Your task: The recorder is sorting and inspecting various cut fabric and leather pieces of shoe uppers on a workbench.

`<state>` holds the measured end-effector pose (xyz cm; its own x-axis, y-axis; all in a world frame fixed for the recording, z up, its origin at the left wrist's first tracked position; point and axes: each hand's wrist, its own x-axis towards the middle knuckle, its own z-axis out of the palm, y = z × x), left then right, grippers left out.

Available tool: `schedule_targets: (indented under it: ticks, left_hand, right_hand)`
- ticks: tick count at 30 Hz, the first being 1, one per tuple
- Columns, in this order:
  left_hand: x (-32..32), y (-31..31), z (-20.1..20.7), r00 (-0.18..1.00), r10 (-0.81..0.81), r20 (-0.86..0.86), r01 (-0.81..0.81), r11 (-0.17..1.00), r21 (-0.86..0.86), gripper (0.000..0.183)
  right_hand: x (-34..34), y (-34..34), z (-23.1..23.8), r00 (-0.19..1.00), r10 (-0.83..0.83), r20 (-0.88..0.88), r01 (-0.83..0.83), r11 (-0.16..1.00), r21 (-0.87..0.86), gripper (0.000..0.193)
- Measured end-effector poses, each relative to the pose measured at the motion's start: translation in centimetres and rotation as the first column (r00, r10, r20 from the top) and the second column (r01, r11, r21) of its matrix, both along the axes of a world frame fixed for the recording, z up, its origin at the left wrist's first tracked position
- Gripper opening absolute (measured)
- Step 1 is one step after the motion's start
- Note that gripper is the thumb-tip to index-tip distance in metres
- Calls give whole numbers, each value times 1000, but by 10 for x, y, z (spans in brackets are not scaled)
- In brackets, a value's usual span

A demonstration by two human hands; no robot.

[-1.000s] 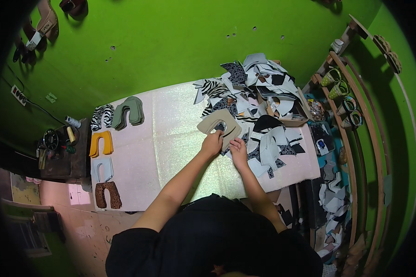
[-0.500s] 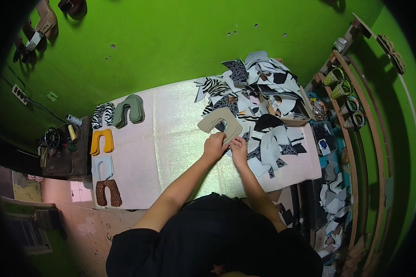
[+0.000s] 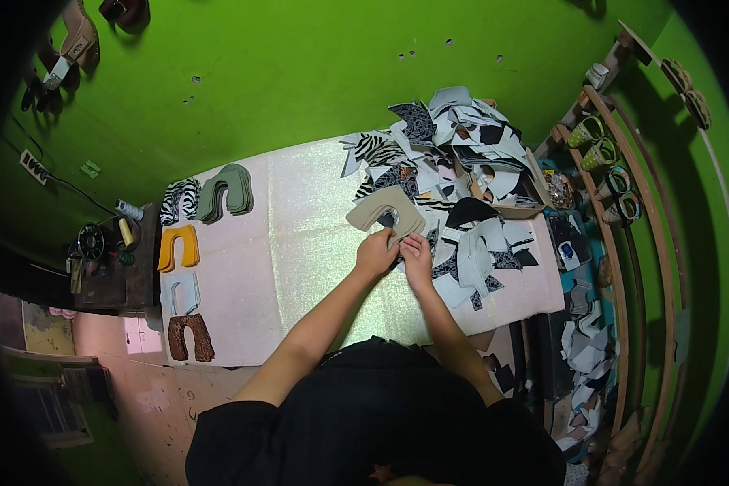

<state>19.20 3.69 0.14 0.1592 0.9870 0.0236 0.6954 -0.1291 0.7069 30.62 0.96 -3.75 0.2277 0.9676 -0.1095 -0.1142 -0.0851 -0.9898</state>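
Observation:
A small stack of beige U-shaped pieces (image 3: 400, 219), which look like cut shoe-upper parts, is held over the middle right of the table. My left hand (image 3: 376, 253) is closed on the near leg of the stack, its thumb lying on top. Right beside it, my right hand (image 3: 415, 257) has its fingers curled together at the edge of the same stack; the exact grip of its fingertips is too small to make out. Loose grey, black and patterned scraps (image 3: 471, 255) lie just to the right of my hands.
U-shaped stacks line the table's left side: zebra-print (image 3: 181, 202), green (image 3: 226, 194), yellow (image 3: 178, 248), white (image 3: 181, 292) and leopard-print (image 3: 190, 338). A scrap heap (image 3: 482, 150) fills a box (image 3: 536, 185) at the far right. A wooden rack (image 3: 644, 202) with sandals stands beyond the table's right end.
My right hand has turned slightly and its fingers have shifted along the edge of the beige stack. My left hand and the stack stay almost in place.

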Motion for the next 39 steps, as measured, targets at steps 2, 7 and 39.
schedule_targets:
  ticks: [2,7,39]
  left_hand:
    - [-2,2,0,1000,10,3,-9,1000,-6,31]
    - [-5,8,-2,1000,13,27,-12,999,-34,24]
    - [-93,-16,109,373,-125,919,660,733,-168,54]
  right_hand:
    - [-1,0,2,1000,-9,-22,8,1000,-9,40]
    - [1,-2,1,991,-15,135,33,991,-128,41]
    - [-24,8,33,958,283,-50,-279,957,85,64]
